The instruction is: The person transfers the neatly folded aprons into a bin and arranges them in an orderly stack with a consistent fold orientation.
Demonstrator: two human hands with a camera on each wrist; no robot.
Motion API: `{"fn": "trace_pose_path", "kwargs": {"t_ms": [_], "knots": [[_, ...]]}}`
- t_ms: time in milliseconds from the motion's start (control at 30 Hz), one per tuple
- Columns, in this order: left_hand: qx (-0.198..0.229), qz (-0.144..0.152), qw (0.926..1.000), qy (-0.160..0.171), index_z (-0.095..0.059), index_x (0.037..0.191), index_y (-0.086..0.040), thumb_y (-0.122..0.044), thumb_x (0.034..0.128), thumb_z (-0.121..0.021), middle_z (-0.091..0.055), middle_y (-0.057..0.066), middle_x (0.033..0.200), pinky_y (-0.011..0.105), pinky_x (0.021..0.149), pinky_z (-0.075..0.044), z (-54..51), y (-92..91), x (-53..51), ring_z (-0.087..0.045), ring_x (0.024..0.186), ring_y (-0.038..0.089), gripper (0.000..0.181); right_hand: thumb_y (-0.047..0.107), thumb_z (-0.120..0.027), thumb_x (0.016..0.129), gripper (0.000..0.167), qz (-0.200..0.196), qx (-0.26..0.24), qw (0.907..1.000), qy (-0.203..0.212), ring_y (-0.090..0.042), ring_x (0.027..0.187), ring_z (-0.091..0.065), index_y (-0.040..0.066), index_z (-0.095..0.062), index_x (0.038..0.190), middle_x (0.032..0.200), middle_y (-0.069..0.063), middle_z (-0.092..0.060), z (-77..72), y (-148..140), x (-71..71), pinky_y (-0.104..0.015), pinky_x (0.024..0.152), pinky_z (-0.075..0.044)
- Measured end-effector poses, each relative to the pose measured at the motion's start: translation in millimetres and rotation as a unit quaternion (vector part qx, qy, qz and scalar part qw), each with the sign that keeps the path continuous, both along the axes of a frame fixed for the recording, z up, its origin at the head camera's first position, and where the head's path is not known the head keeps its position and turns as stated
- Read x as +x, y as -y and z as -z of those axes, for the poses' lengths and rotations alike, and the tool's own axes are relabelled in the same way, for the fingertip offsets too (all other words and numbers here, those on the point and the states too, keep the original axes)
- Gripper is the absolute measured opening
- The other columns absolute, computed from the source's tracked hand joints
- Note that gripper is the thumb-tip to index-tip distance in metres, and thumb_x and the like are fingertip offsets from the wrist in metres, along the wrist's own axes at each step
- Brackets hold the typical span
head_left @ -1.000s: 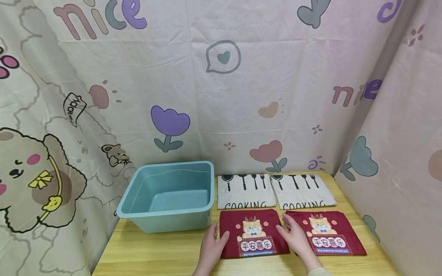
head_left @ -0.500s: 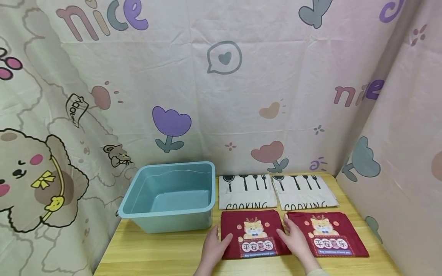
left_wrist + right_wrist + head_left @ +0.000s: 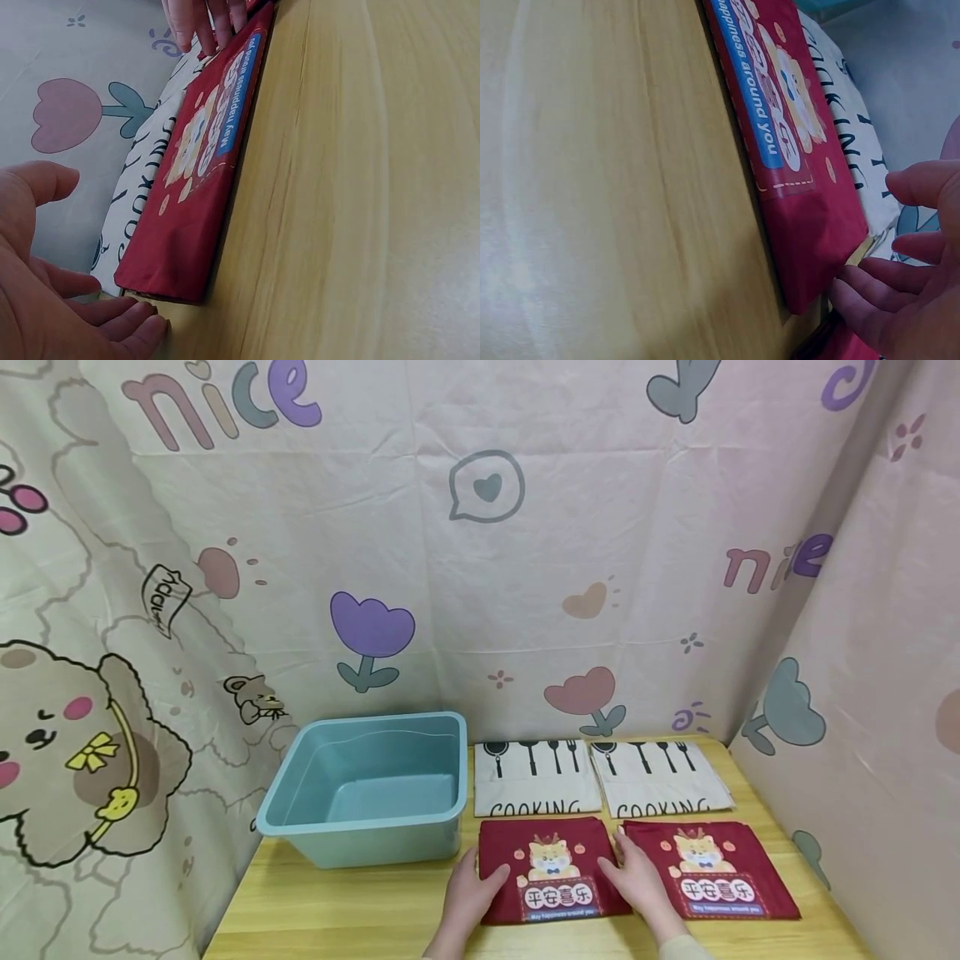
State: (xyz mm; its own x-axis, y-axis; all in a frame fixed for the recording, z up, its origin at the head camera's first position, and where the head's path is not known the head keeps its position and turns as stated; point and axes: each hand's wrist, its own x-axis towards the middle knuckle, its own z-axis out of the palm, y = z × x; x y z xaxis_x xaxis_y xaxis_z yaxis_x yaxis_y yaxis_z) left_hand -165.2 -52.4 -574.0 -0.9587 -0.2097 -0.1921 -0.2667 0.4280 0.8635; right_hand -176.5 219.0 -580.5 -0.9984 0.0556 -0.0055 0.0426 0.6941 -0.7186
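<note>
Two folded dark-red cloths with a cartoon animal print lie side by side at the front of the table in the head view: a left red cloth point(image 3: 551, 868) and a right red cloth point(image 3: 708, 870). My left hand point(image 3: 468, 893) is at the left cloth's left edge, fingers low by the edge and thumb raised over it. On its opposite side is my right hand point(image 3: 639, 878), in the gap between the two cloths. In the wrist views the fingers of both hands are extended around the left cloth's ends, gripping nothing; the cloth lies flat on the table.
Behind the red cloths lie two folded white cloths printed with utensils, a left white cloth point(image 3: 536, 785) and a right white cloth point(image 3: 660, 781). A blue-green plastic basin point(image 3: 363, 843) stands to the left on the wooden table point(image 3: 337, 910). A patterned curtain point(image 3: 480, 585) hangs behind.
My left hand has come slightly inward, closer to the left red cloth's edge. The right hand has barely shifted. All the cloths and the basin stay in place.
</note>
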Motion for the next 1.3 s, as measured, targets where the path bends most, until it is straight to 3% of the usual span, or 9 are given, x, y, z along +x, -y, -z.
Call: {"fn": "trace_pose_path", "kwargs": {"t_ms": [333,600,767,1033,1300], "knots": [[0.056,0.007,0.9984,-0.005,-0.05,0.134,0.007,-0.028,0.0898,-0.071,-0.064,0.018,0.115,0.052,0.088,-0.052,2.4,1.3,-5.7,-0.062,0.101,0.031,0.06,0.018,-0.064,0.094,0.06,0.032,-0.063,0.9963,0.05,-0.05,0.113,-0.057,-0.021,-0.041,0.134,0.122,-0.039,-0.056,-5.3,-3,-7.2,-0.055,0.095,-0.047],[0.12,-0.016,0.9927,0.005,-0.041,0.139,0.016,-0.024,0.0917,-0.068,-0.049,0.039,0.132,0.057,0.098,-0.044,2.4,7.0,-9.4,-0.049,0.121,0.051,0.067,0.016,-0.061,0.095,0.058,0.054,-0.085,0.9927,0.067,-0.051,0.114,-0.055,-0.023,-0.041,0.132,0.121,-0.039,-0.056,-7.4,-1,-10.9,-0.056,0.095,-0.046],[0.148,-0.026,0.9886,0.005,-0.04,0.137,0.02,-0.018,0.0917,-0.066,-0.045,0.041,0.134,0.056,0.099,-0.044,2.9,10.0,-9.2,-0.046,0.123,0.054,0.065,0.017,-0.062,0.095,0.058,0.055,-0.089,0.9917,0.075,-0.051,0.112,-0.055,-0.022,-0.042,0.132,0.12,-0.039,-0.056,-7.1,0,-10.7,-0.056,0.093,-0.047],[0.152,-0.038,0.9877,0.007,-0.042,0.135,0.02,-0.004,0.0905,-0.063,-0.048,0.04,0.131,0.055,0.099,-0.044,5.3,10.3,-11.5,-0.047,0.122,0.052,0.055,0.016,-0.06,0.096,0.054,0.066,-0.109,0.9881,0.086,-0.051,0.113,-0.054,-0.021,-0.043,0.132,0.124,-0.039,-0.053,-6.4,0,-12.2,-0.055,0.093,-0.048],[0.15,-0.04,0.9879,-0.003,-0.045,0.133,0.019,-0.002,0.0895,-0.064,-0.052,0.038,0.126,0.055,0.097,-0.045,6.6,10.6,-12.0,-0.051,0.118,0.051,0.052,0.016,-0.057,0.097,0.051,0.079,-0.119,0.9857,0.089,-0.051,0.114,-0.053,-0.019,-0.045,0.132,0.128,-0.04,-0.05,-3.5,-2,-14.3,-0.056,0.093,-0.047]]}}
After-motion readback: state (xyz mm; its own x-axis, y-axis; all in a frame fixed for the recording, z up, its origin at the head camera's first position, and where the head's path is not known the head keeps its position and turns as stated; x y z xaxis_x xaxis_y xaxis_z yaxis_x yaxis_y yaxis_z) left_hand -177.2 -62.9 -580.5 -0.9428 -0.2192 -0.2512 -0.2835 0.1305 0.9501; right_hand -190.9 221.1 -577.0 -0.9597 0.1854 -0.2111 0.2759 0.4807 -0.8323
